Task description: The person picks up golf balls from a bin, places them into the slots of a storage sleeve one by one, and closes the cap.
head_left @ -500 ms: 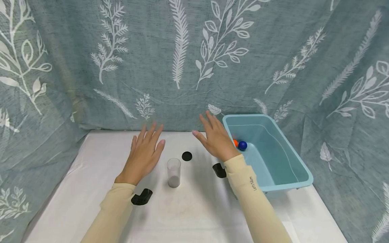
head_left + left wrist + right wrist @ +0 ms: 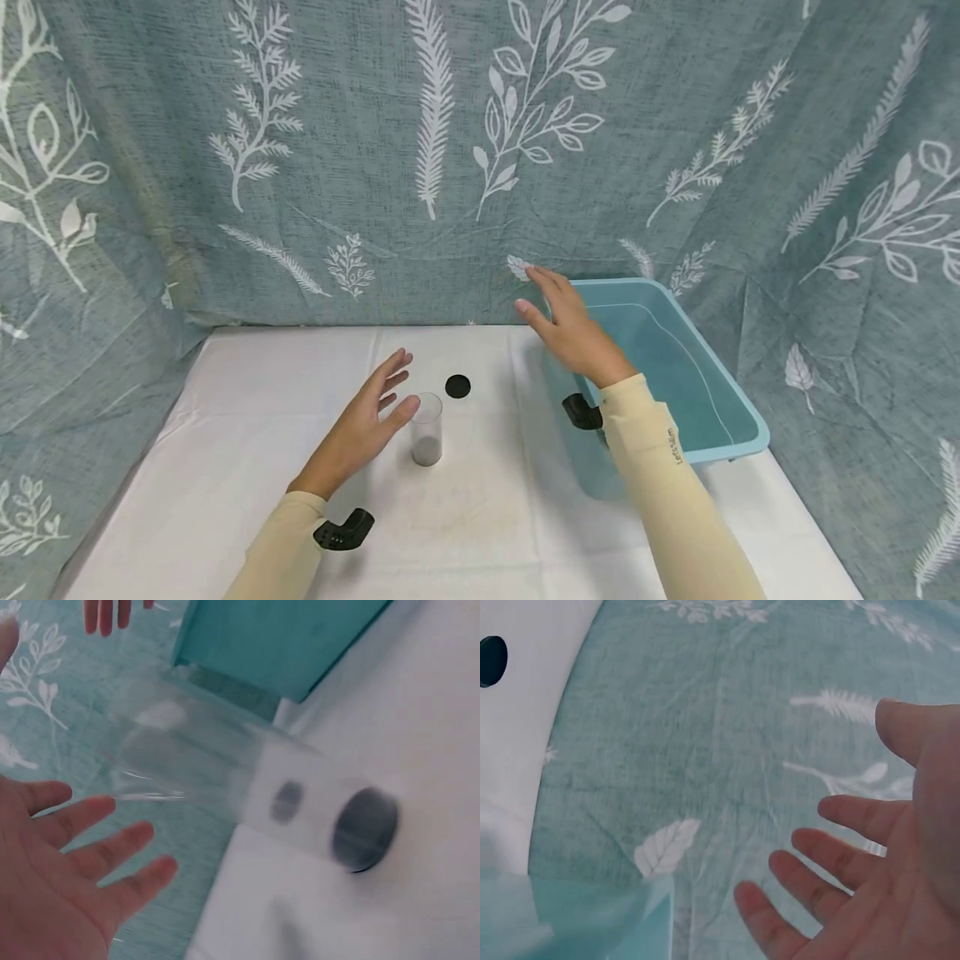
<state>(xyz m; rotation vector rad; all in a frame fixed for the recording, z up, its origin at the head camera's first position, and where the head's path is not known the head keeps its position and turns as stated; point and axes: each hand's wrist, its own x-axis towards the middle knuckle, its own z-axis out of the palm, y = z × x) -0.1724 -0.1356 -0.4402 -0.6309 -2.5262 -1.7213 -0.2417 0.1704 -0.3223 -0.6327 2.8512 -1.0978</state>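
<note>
A clear cylinder with a dark grey base stands upright on the white-covered table; the left wrist view also shows the clear cylinder. Just left of it is my left hand, fingers spread and slightly bent, holding nothing. In the left wrist view a gap shows between those fingers and the cylinder. Behind the cylinder lies a flat black disc. My right hand hovers over the left rim of a blue plastic tub, its fingers extended and holding nothing.
The tub takes up the table's right side; my right hand and forearm cover part of it. A grey-green curtain with white leaf prints hangs behind the table. A black wrist camera sits below my left hand.
My left hand has turned and come closer to the cylinder. The right hand has shifted right, over the tub, and now hides the orange and blue balls seen earlier inside it.
</note>
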